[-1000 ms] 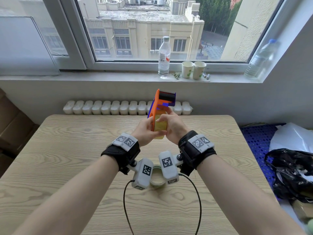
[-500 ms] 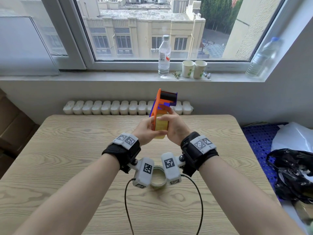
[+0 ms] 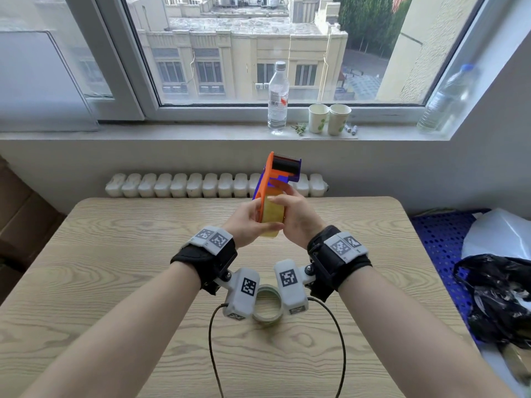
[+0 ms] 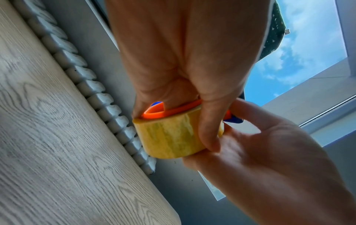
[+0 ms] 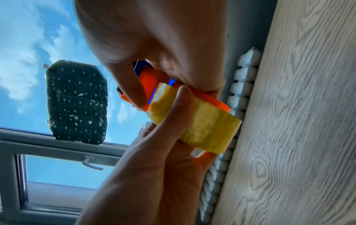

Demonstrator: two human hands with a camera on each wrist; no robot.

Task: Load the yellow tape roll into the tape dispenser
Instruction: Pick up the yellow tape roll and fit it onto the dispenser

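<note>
1. My left hand (image 3: 247,222) and right hand (image 3: 296,219) hide the tape dispenser's (image 3: 280,173) handle; both grip the yellow tape roll (image 3: 273,214) seated on it.
2. Held above the wooden table (image 3: 115,254), window behind.

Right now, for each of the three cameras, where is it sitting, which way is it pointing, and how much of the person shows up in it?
Head: worn on the head, looking forward and down over the table toward the window; both forearms, left hand and right hand show.
Left wrist: under the left wrist, looking along the left hand at the yellow tape roll; the right hand enters too.
Right wrist: under the right wrist, looking along the right hand; the left hand shows.
All three share the roll on the tape dispenser.
</note>
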